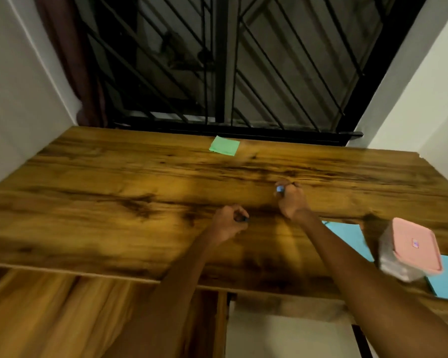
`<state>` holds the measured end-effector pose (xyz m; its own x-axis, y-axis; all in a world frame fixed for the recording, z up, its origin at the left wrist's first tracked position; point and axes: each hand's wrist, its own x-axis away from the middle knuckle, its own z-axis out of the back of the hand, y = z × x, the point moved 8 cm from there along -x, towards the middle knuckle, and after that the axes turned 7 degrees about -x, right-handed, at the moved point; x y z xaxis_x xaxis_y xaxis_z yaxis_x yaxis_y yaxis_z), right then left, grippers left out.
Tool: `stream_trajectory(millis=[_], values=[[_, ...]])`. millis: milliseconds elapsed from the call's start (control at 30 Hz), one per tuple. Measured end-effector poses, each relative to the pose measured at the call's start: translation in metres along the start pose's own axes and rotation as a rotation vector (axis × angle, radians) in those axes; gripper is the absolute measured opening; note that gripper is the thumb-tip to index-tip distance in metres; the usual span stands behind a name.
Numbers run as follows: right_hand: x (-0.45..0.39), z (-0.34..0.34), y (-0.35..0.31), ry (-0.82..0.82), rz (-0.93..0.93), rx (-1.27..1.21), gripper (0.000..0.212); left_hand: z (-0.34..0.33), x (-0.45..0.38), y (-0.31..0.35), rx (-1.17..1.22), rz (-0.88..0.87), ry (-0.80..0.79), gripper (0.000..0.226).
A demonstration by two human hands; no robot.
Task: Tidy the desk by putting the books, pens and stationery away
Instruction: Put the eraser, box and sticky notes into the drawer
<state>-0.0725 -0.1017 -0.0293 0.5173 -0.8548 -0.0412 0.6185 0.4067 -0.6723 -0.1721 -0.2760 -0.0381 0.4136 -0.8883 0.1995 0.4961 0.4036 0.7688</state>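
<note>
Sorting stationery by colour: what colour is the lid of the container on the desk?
Pink, on the clear plastic container; head view.

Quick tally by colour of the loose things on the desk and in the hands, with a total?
Green: 1, note pad
Blue: 3, book, item in left hand, item in right hand
Pink: 1, lidded box
Total: 5

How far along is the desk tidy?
Mostly done: the desk holds few things. In hand: the left hand and right hand each grip a small item, likely pens. Left: the green notepad by the window, plus the blue books under the pink-lidded box.
</note>
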Motion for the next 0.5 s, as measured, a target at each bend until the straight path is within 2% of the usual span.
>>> stream_trajectory(millis=[33, 100, 267, 400, 467, 500], values=[[0.012, -0.006, -0.018, 0.002, 0.028, -0.04, 0.031, 0.011, 0.012, -0.013, 0.049, 0.023, -0.009, 0.014], [0.04, -0.023, -0.058, -0.033, 0.095, -0.082, 0.03, 0.034, 0.042, -0.038, 0.107, 0.058, -0.011, 0.023], [0.127, -0.079, -0.159, -0.1, 0.225, -0.187, 0.025, 0.099, 0.147, -0.106, 0.171, 0.136, 0.112, 0.03], [0.21, -0.14, -0.225, -0.248, 0.162, -0.411, 0.008, 0.143, 0.235, -0.169, 0.003, 0.216, 0.159, 0.025], [0.255, -0.178, -0.244, -0.341, 0.101, -0.489, 0.009, 0.164, 0.273, -0.194, -0.056, 0.263, 0.246, 0.026], [0.273, -0.197, -0.247, -0.387, 0.073, -0.51, 0.01, 0.167, 0.287, -0.204, -0.012, 0.308, 0.25, 0.031]])
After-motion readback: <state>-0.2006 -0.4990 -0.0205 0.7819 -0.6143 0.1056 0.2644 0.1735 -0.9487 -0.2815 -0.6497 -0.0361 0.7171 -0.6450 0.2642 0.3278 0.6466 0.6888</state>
